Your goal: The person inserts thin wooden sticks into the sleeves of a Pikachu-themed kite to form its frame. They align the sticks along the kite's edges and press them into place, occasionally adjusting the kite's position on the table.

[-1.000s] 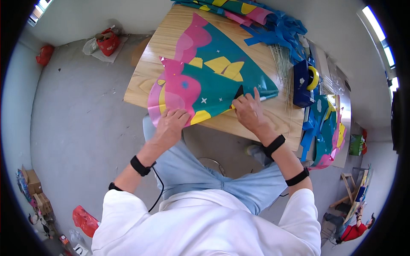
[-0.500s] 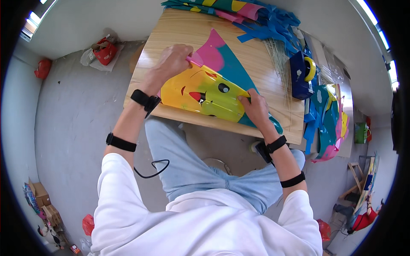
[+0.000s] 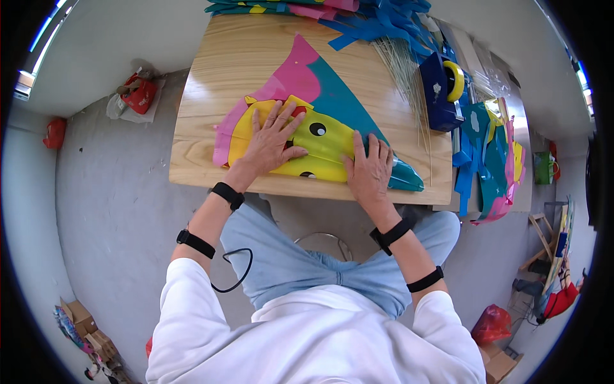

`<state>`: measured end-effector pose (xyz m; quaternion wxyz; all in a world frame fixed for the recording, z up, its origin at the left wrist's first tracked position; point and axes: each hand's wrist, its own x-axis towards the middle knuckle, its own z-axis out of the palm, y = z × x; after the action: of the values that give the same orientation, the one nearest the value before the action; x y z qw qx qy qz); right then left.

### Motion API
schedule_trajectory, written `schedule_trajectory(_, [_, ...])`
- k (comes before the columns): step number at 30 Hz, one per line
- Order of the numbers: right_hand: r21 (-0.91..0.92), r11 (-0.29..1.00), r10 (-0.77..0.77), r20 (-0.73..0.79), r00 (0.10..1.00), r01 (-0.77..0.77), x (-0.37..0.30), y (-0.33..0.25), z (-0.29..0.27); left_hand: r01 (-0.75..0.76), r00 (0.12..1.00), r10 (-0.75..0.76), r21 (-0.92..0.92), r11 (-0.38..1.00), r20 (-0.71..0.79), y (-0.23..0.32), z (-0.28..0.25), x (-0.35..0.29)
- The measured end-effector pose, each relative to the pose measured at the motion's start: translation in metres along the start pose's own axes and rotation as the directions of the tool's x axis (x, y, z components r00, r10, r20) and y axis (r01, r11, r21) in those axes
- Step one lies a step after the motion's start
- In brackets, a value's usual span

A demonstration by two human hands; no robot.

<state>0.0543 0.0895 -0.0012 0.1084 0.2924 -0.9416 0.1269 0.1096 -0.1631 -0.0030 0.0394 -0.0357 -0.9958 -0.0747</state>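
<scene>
A folded plastic sheet (image 3: 345, 102), printed in pink, teal and yellow with a cartoon face, lies on the wooden table (image 3: 211, 61) in front of me. Its pink tip points away, and a teal end sits at the right near the table's front edge. My left hand (image 3: 272, 141) rests flat with spread fingers on the yellow part, covering some of the face. Further right, my right hand (image 3: 371, 166) presses down with its fingers stretched out where yellow meets teal. Neither hand grips the sheet.
Thin pale rods (image 3: 409, 77) lie at the table's right, next to a blue tape dispenser (image 3: 438, 96) with yellow tape. Blue strips (image 3: 396, 25) and more printed sheets (image 3: 275, 8) are heaped along the far edge. Another printed bundle (image 3: 492, 160) hangs at the right.
Both hands have let go of the sheet's edges and now lie flat on it. The folded yellow part has been laid down, and my left hand has come nearer and rightward.
</scene>
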Motion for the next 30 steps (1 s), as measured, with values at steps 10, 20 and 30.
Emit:
schedule_trajectory(10, [0.061, 0.987, -0.145, -0.057, 0.988, 0.148, 0.001, 0.033, -0.001, 0.141, 0.988, -0.144, -0.056, 0.988, -0.051, 0.036, -0.018, -0.021])
schedule_trajectory(20, [0.041, 0.992, -0.119, 0.015, 0.993, 0.119, -0.007, 0.035, 0.0, 0.223, 0.967, -0.237, -0.129, 0.966, -0.099, -0.016, -0.015, 0.044])
schedule_trajectory(30, [0.039, 0.996, -0.088, 0.05, 0.995, 0.086, -0.013, 0.041, 0.011, 0.433, 0.889, -0.365, -0.255, 0.864, 0.276, -0.042, -0.04, 0.058])
